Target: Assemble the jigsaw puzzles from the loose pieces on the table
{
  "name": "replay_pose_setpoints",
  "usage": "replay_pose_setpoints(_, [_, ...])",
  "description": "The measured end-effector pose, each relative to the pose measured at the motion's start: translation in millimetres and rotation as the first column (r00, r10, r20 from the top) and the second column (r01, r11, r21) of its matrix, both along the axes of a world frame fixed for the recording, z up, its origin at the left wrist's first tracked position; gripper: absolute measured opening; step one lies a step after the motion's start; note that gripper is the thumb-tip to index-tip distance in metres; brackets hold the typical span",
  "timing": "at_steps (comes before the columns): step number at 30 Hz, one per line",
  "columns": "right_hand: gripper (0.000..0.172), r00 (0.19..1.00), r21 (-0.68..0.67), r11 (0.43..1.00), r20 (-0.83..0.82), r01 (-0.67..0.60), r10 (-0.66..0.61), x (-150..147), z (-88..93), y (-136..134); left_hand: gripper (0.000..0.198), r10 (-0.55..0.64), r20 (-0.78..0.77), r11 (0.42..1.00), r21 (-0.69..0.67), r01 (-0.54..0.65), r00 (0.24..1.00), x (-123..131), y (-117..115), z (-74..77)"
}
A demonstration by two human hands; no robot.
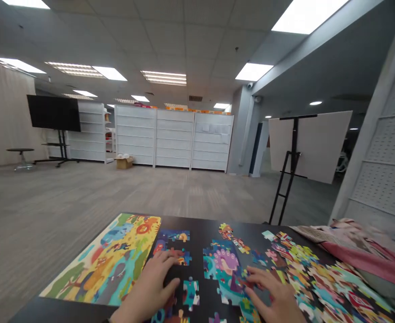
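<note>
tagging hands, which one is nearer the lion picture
Left: the left hand is beside the lion picture; the right hand is farther off, well to its right.

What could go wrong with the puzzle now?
The right hand is close to the partly joined puzzle section, so a bump might push it apart. The pink cloth lies beside the many loose puzzle pieces; if someone tugged it, some pieces might scatter.
</note>
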State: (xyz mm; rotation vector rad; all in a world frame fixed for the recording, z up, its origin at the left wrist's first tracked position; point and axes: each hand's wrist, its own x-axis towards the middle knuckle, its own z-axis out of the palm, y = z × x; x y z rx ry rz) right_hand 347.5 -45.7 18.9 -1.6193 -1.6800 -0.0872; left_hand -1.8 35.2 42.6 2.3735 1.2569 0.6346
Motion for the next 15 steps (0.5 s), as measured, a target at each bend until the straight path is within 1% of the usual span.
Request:
replay_pose_setpoints(2, [0.022, 0.981, -0.128, 0.973, 0.001, -0.190, 0.192, -36.7, 15.2, 27.5, 0.038, 0.059, -0.046, 0.998, 0.027, -0.058, 0.997, 4.7, 12.0, -5.5])
replay_pose_setpoints(3, [0.020, 0.969, -0.150, 0.958, -0.014, -0.245, 0.246, -55.1, 20.5, 43.2, 0.036, 0.073, -0.067, 0.997, 0.024, -0.072, 0.995, 6.1, 16.3, -7.8])
replay_pose_setpoints(5, [0.015, 0.946, -0.154, 0.934, -0.040, -0.323, 0.321, -88.7, 25.4, 75.8, 0.033, 0.072, -0.078, 0.997, 0.016, -0.071, 0.994, 6.5, 21.7, -12.7])
replay_pose_setpoints(8, [0.013, 0.916, -0.145, 0.905, -0.077, -0.401, 0.393, -127.8, 21.2, 119.1, 0.033, 0.042, -0.067, 0.999, 0.032, -0.039, 0.997, 2.4, 27.2, -24.7])
replay_pose_setpoints(10, [0.015, 0.903, -0.152, 0.890, -0.078, -0.430, 0.423, -146.2, 14.6, 139.6, 0.037, 0.012, -0.086, 0.999, 0.038, -0.009, 0.996, -1.6, 33.8, -37.0])
replay_pose_setpoints(13, [0.019, 0.893, -0.179, 0.875, -0.063, -0.449, 0.445, -162.4, 4.7, 156.7, 0.045, -0.044, -0.103, 0.999, 0.026, 0.047, 0.994, -6.9, 49.3, -57.2])
replay_pose_setpoints(15, [0.020, 0.884, -0.189, 0.865, -0.048, -0.465, 0.465, -165.9, -0.4, 161.4, 0.043, -0.056, -0.097, 0.998, 0.005, 0.056, 0.994, -9.9, 60.6, -67.2])
